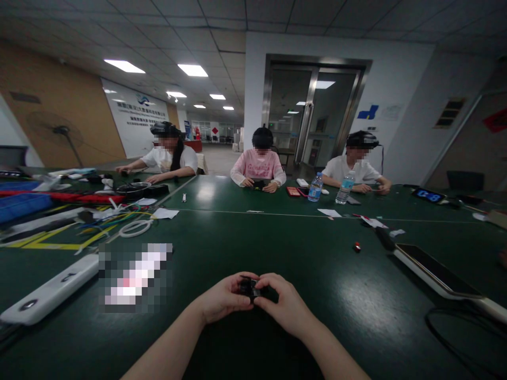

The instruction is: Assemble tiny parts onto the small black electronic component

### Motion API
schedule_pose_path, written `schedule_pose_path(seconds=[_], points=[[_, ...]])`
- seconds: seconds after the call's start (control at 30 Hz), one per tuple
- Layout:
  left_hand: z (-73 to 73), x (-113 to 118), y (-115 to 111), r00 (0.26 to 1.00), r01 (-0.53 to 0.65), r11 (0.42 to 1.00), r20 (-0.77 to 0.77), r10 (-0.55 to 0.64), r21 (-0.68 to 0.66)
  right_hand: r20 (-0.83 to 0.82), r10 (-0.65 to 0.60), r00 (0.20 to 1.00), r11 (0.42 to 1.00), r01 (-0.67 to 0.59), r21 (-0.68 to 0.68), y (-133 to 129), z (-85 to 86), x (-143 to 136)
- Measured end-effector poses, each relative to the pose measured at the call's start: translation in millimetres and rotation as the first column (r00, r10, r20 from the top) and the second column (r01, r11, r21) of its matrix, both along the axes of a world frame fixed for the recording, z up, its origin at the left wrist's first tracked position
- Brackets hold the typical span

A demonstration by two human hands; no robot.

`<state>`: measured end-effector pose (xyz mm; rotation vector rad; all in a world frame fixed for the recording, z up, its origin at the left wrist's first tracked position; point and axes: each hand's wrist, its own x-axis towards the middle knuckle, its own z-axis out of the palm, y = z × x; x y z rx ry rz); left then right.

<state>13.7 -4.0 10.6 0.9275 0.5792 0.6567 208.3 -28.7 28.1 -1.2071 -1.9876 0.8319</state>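
Observation:
Between both hands, low in the middle of the head view, is a small black object (250, 287) with lighter parts on its face; its exact kind is too small and dark to make out. My left hand (224, 298) grips its left side between thumb and fingers. From the right, my right hand (283, 301) pinches the same object, thumb below and fingers above. The two thumbs nearly meet beneath it. The fingers hide much of its outline. Both hands are just above the near part of the dark green table (222, 237).
At left lie a white power strip (51, 290), cables (134, 228) and a blue tray (24, 206). A tablet-like device (438, 269) and a small red item (357, 246) are at right. Water bottles (316, 187) stand farther back. Three people wearing headsets sit opposite.

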Motion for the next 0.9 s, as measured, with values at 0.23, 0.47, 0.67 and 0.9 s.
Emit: schedule_pose_path(seconds=[0.23, 0.47, 0.67, 0.9], points=[[1.0, 0.7, -0.5, 1.0, -0.002, 1.0, 0.009, 0.002, -0.001, 0.008, -0.006, 1.0, 1.0, 0.007, -0.027, -2.1, 3.1, 0.3], [0.4, 0.2, -0.3, 1.0, -0.017, 1.0, -0.007, 0.018, 0.011, 0.029, -0.012, 1.0, 1.0, 0.012, -0.006, -2.9, 3.7, -0.7], [-2.6, -1.1, 0.2, 1.0, -0.013, 1.0, 0.014, 0.013, 0.023, 0.039, -0.023, 0.999, 0.999, 0.021, 0.039, -2.5, 1.2, -1.1], [-1.5, 0.1, -0.3, 0.999, -0.042, 0.999, 0.015, 0.042, -0.001, -0.077, -0.05, 0.996, 0.997, 0.054, 0.053, -1.9, 6.1, -0.1]])
